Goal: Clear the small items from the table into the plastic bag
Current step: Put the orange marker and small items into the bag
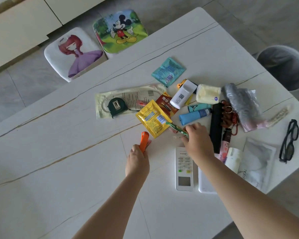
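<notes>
Small items lie scattered over the white table. My left hand grips the lower end of an orange utility knife, which points away from me. My right hand pinches a thin green wrapper just off the corner of a yellow sachet. Beyond them are a dark green tape measure, a teal sachet, a blue tube and a white bottle. A crumpled grey plastic bag lies at the right of the pile.
A white remote control lies under my right wrist. Black glasses sit near the table's right edge, a clear L'Oreal pouch beside them. Two cushioned stools stand beyond the table. A lined bin stands on the floor at right.
</notes>
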`<state>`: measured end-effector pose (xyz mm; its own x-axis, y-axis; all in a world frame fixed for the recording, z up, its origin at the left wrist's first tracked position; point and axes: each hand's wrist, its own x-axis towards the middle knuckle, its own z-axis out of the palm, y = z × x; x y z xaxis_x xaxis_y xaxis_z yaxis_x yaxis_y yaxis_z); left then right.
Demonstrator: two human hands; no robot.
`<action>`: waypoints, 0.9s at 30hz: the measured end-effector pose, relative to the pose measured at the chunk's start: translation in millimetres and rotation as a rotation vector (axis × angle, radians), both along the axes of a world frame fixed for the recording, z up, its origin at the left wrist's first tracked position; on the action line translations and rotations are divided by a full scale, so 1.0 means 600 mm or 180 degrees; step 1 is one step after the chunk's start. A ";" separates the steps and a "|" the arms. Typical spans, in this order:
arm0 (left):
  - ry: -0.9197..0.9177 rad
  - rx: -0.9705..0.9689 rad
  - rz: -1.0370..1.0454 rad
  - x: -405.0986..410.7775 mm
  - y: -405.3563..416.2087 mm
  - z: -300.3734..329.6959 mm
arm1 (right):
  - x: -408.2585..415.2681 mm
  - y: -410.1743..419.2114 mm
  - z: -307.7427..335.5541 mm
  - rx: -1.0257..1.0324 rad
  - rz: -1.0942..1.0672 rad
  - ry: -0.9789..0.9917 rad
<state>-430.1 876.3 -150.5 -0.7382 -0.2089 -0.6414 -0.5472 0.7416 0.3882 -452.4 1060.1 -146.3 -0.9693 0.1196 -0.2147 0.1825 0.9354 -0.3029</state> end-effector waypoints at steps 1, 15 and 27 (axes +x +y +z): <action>0.0025 0.0015 0.0068 -0.005 -0.001 -0.001 | -0.005 0.001 0.002 0.0009 -0.0032 0.0238; -0.0433 0.0563 0.0361 -0.031 -0.021 -0.017 | -0.063 -0.064 -0.023 -0.0568 -0.0776 -0.0788; -0.0569 0.1564 0.0599 0.011 0.033 0.115 | 0.039 0.065 0.123 -0.2929 -0.2289 -0.1563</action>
<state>-423.7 896.1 -81.5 -0.5878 0.0288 -0.8085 -0.7418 0.3798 0.5528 -429.0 1099.2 -72.6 -0.5428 0.2003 -0.8156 0.8377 0.0590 -0.5430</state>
